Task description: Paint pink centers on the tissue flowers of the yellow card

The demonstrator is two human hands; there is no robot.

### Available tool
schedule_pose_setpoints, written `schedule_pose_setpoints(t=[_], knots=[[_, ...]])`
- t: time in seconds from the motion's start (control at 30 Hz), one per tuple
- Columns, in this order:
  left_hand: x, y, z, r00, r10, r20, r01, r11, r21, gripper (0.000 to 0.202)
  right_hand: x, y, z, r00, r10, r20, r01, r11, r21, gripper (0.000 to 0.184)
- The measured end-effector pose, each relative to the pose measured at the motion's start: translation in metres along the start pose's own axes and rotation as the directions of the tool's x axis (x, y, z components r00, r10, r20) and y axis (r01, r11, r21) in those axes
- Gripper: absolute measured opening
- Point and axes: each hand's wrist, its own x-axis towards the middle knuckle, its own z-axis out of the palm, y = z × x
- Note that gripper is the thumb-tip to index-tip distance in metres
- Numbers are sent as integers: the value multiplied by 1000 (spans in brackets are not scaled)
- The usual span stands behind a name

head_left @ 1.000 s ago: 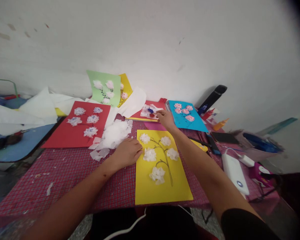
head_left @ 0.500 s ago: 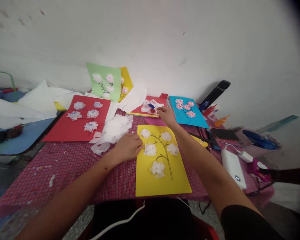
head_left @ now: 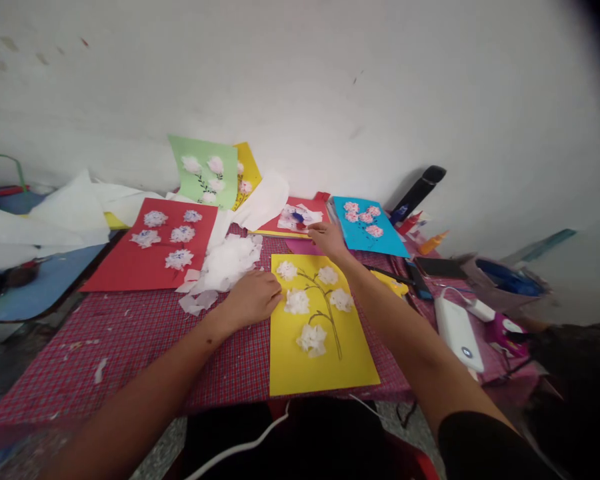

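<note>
A yellow sheet point(head_left: 300, 373) lies flat before me, with a drawn branch point(head_left: 333, 327) and several white tissue-paper flowers point(head_left: 311, 340). My left hand point(head_left: 257, 295) rests at its left edge, fingers curled and tips hidden from me. My right hand point(head_left: 327, 239) reaches past its top edge, thumb and fingers pinched together. Those fingertips are at the near edge of a white paper stained with blue and red point(head_left: 300, 217), lying on a red sheet point(head_left: 293, 202). What the pinch holds, if anything, is too small to make out. Loose white tissue pieces point(head_left: 230, 260) are heaped beyond my left hand.
A red sheet with tissue flowers point(head_left: 125, 260) lies left. Green point(head_left: 225, 150) and blue point(head_left: 393, 233) flower sheets lean near the wall. At right are an orange glue bottle point(head_left: 433, 243), a black phone point(head_left: 440, 267), a white power bank point(head_left: 459, 333) and a bin point(head_left: 505, 283).
The whole view has shifted slightly. My right hand stays at the stained paper, its fingertips now a little nearer its lower edge. The left hand keeps its place beside the yellow sheet.
</note>
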Motion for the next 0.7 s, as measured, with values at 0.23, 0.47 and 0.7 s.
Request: schedule_pose_setpoints(t=[0.23, 0.47, 0.7], knots=[[0, -1, 2, 1000, 6, -2, -6, 1000, 10, 31, -2, 5, 2, 1000, -6, -16, 7, 1000, 22, 26], [1, -1, 1, 1000, 16, -1, -16, 1000, -7, 29, -1, 5, 4, 999, -31, -21, 32, 999, 22, 27], [0, -2, 2, 1000, 11, -8, -11, 1000, 1, 30, 1, 6, 3, 994, -100, -38, 100, 995, -3, 32]])
